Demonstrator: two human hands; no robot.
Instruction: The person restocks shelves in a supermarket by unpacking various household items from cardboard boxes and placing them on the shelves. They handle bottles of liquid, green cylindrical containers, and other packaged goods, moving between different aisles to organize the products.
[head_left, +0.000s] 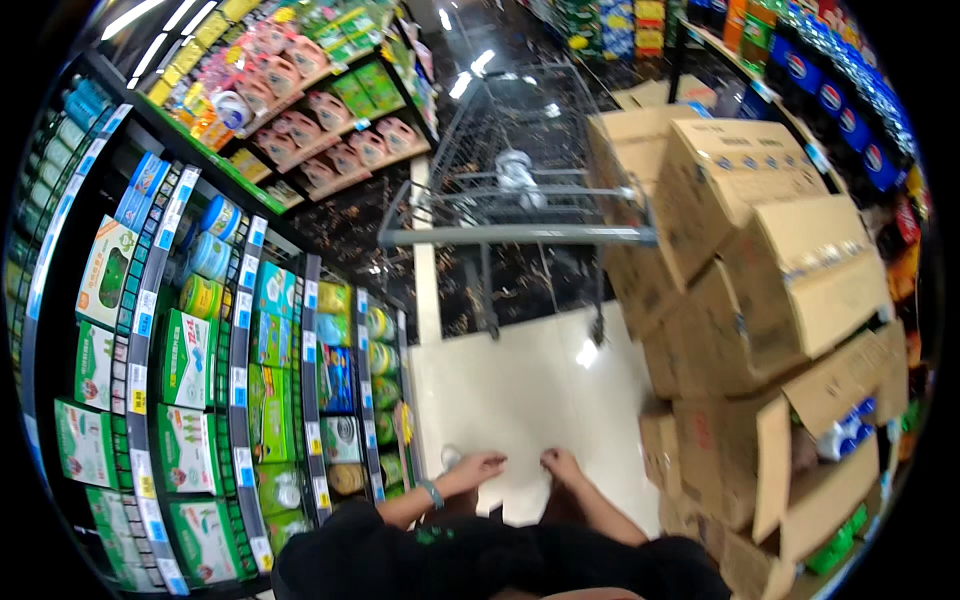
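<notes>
Low in front of my body, my left hand (484, 466) is bent inward with a band on its wrist; its fingers look loosely curled and nothing is seen in it. My right hand (559, 462) hangs a little to the right of it, fingers curled, with no object visible. The hands do not touch each other. Ahead of both stands a grey metal shopping cart, its handle bar (517, 235) across the aisle and out of reach of the fingers. A crumpled clear plastic bag (517, 178) lies in or on the cart near the handle.
Shelves of green-and-white boxes (189, 360) and tubs line the left side. Pink detergent bottles (306, 57) fill a shelf farther ahead. Stacked cardboard cartons (712, 330), some with flaps raised, crowd the right, before shelved drinks with blue labels (831, 96). Pale tiles (525, 375) meet dark flooring under the cart.
</notes>
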